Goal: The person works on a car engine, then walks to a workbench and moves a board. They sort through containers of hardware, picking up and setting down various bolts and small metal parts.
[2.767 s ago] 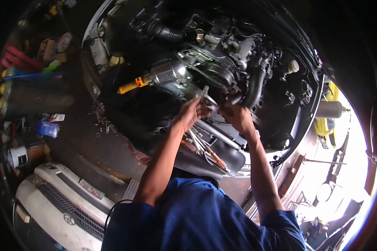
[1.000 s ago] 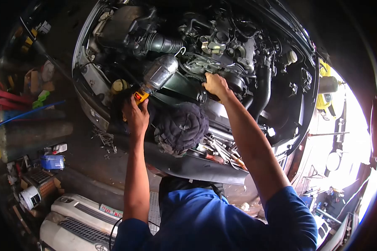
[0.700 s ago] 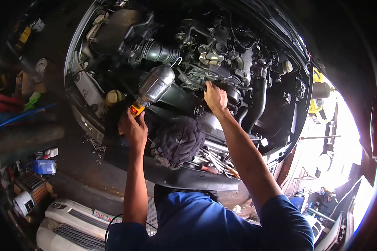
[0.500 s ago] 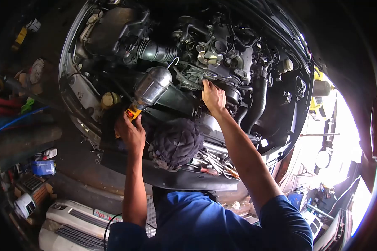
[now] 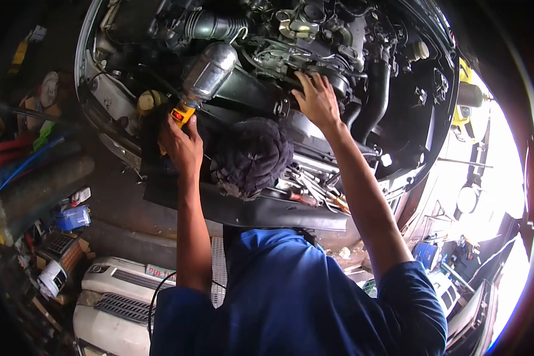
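My left hand (image 5: pixel 183 145) is wrapped round the yellow handle of a caged work lamp (image 5: pixel 210 71), whose metal hood and wire hook point up over the front of the engine bay. Fingers spread, my right hand (image 5: pixel 318 101) is over the front of the engine (image 5: pixel 302 65), fingertips beside a round black pulley (image 5: pixel 333 82). Between my forearms, a dark bunched cloth (image 5: pixel 252 155) lies on the car's front edge. A yellowish reservoir cap (image 5: pixel 151 102) is just left of the lamp.
Several wrenches and screwdrivers (image 5: pixel 314 190) lie on the front ledge, right of the cloth. A ribbed intake hose (image 5: pixel 216 26) and a thick black hose (image 5: pixel 378 95) run through the bay. A white bumper (image 5: pixel 115 302) is on the floor, lower left.
My right hand has shifted slightly right, its fingers now spread instead of bunched at the engine. The view has tilted, so the engine bay appears higher. The lamp stays in my left hand.
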### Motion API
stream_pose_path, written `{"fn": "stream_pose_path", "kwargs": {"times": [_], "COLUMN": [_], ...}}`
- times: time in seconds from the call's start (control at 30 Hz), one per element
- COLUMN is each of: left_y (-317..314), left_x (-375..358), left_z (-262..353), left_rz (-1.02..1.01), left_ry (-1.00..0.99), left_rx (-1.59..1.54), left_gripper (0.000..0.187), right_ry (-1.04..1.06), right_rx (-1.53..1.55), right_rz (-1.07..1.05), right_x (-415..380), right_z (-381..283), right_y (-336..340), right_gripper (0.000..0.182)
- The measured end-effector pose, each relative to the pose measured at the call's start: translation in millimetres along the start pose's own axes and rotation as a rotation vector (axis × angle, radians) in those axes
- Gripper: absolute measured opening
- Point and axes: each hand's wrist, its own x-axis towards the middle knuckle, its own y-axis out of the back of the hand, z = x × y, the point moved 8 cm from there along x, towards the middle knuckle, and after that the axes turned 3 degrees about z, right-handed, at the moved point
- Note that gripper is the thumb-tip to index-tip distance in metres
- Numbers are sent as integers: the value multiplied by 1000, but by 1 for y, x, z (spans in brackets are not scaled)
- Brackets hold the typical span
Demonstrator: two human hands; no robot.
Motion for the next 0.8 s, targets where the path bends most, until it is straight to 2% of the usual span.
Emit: {"fn": "stream_pose_path", "kwargs": {"times": [0.03, 0.13, 0.23, 0.43, 0.63, 0.8], "left_y": [0, 4, -2, 14, 41, 63], "left_x": [1, 6, 0, -3, -16, -62], "left_z": [-2, -4, -14, 1, 25, 73], "left_rz": [-25, -113, -165, -94, 96, 5], "left_ry": [22, 97, 47, -36, -121, -105], "left_rx": [-11, -92, 11, -31, 57, -125], "left_gripper": [61, 67, 64, 58, 59, 53], "right_ry": [17, -112, -300, -629, -644, -612], "right_rx": [1, 66, 89, 14, 27, 80], "right_rz": [74, 148, 141, 116, 138, 171], "right_x": [-12, -63, -139, -299, -366, -370], "right_z": [0, 2, 29, 79, 83, 79], "right_y": [14, 57, 67, 78, 83, 80], "right_gripper": [47, 44, 42, 35, 34, 34]}}
